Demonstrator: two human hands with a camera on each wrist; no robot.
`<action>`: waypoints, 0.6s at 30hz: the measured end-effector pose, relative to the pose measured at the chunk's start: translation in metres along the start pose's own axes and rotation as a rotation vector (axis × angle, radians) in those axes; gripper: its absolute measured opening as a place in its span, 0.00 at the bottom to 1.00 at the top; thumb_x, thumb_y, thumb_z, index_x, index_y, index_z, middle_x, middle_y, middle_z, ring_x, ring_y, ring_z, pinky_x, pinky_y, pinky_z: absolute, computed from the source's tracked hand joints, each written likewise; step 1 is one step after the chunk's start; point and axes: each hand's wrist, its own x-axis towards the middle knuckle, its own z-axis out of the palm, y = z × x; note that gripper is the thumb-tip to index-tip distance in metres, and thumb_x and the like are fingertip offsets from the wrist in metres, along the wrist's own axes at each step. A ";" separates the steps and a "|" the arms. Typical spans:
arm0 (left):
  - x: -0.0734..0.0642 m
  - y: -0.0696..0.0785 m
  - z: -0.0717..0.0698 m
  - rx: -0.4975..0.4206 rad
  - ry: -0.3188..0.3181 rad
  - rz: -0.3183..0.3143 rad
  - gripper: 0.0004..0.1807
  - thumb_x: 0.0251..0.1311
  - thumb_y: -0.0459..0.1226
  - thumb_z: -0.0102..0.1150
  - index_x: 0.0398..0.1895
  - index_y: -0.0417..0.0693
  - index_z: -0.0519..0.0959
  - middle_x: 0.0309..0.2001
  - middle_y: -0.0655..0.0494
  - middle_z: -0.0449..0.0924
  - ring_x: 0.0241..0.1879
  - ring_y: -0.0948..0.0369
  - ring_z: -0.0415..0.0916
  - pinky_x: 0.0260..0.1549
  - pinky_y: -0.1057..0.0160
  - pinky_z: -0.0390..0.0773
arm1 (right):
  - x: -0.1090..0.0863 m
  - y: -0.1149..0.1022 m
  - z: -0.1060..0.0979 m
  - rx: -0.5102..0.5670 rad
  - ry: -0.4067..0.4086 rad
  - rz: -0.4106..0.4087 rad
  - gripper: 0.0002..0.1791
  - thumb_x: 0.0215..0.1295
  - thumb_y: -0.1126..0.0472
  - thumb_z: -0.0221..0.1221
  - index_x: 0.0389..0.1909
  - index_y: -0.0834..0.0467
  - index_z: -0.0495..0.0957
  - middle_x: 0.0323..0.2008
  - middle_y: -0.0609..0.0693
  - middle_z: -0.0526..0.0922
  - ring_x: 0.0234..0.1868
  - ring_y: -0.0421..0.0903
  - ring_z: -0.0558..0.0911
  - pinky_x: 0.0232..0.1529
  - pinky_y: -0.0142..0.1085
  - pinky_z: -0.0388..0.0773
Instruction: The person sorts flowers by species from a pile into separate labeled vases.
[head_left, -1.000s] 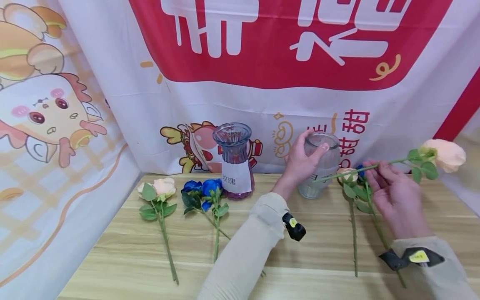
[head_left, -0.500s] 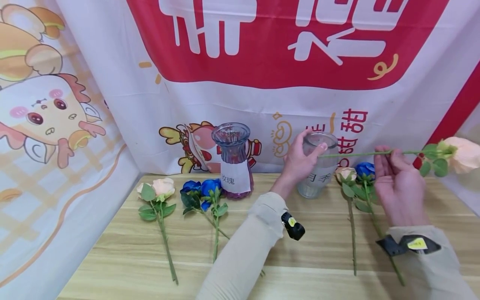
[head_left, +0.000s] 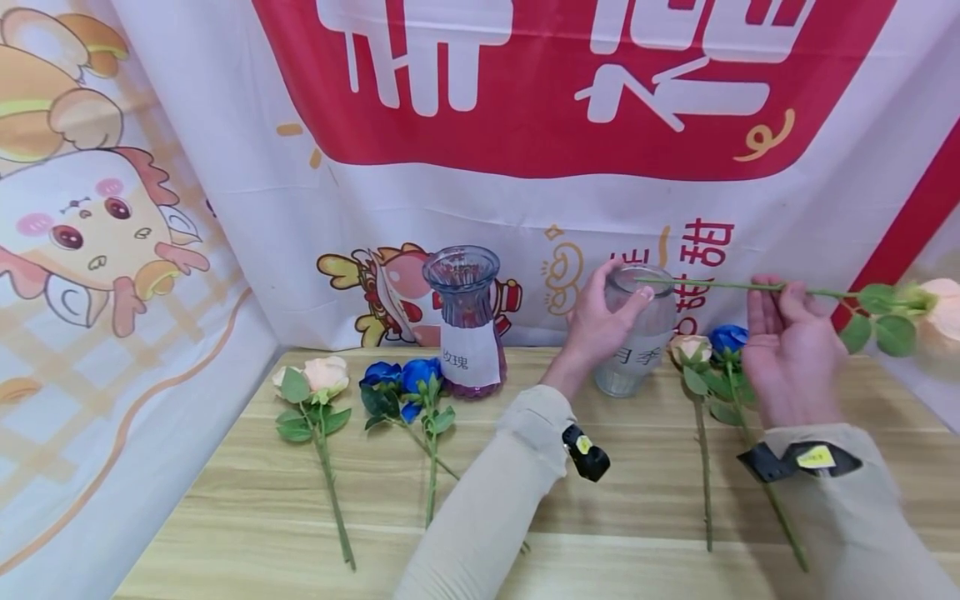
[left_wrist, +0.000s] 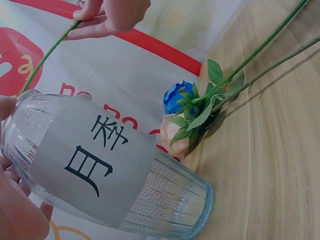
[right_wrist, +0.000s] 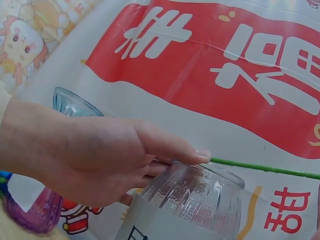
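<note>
My left hand (head_left: 603,321) holds a clear glass vase (head_left: 626,385) near its mouth, thumb at the rim. The vase stands upright and bears a white label (left_wrist: 95,160) with black characters. My right hand (head_left: 795,358), palm up, pinches the green stem (head_left: 716,285) of a peach rose (head_left: 941,321) between thumb and fingers. That stem lies nearly level, its cut end overlapping the vase mouth in the head view. In the right wrist view the stem's end is right by my left thumb tip at the rim. The bloom is partly cut off by the frame edge.
Another peach rose (head_left: 692,350) and a blue rose (head_left: 729,340) lie right of the vase. A fluted vase (head_left: 471,354) with a purplish base stands left, beside blue roses (head_left: 422,375) and peach roses (head_left: 327,377). A printed cloth (head_left: 570,208) hangs behind the wooden table (head_left: 240,517).
My right hand has lifted the peach rose; its stem end has risen from in front of the vase's side to its mouth. The bloom has shifted right. My left hand keeps its hold.
</note>
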 end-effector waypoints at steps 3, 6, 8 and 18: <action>0.000 -0.001 -0.001 -0.002 0.001 -0.003 0.39 0.69 0.55 0.64 0.81 0.61 0.64 0.75 0.60 0.73 0.75 0.56 0.70 0.79 0.43 0.51 | 0.001 0.004 0.007 -0.048 0.028 -0.049 0.10 0.74 0.63 0.61 0.52 0.58 0.78 0.43 0.55 0.88 0.49 0.50 0.88 0.56 0.36 0.87; 0.000 -0.001 -0.001 -0.006 -0.001 -0.003 0.39 0.69 0.55 0.64 0.81 0.61 0.64 0.76 0.60 0.72 0.75 0.56 0.69 0.80 0.43 0.50 | 0.001 0.007 0.012 -0.084 0.040 -0.092 0.10 0.72 0.64 0.63 0.51 0.57 0.78 0.43 0.55 0.89 0.50 0.50 0.89 0.57 0.38 0.88; 0.000 0.000 -0.001 -0.007 -0.001 -0.004 0.39 0.69 0.55 0.64 0.81 0.61 0.64 0.77 0.60 0.72 0.76 0.56 0.69 0.80 0.43 0.50 | 0.001 0.010 0.015 -0.102 0.042 -0.116 0.10 0.71 0.66 0.64 0.50 0.57 0.78 0.43 0.55 0.90 0.49 0.51 0.90 0.56 0.39 0.88; 0.000 0.000 -0.001 -0.003 -0.008 0.006 0.39 0.70 0.54 0.63 0.81 0.60 0.64 0.77 0.58 0.72 0.75 0.55 0.70 0.79 0.43 0.51 | -0.002 0.025 0.023 -0.242 -0.012 -0.210 0.16 0.62 0.64 0.71 0.50 0.59 0.80 0.46 0.55 0.90 0.47 0.51 0.90 0.50 0.38 0.90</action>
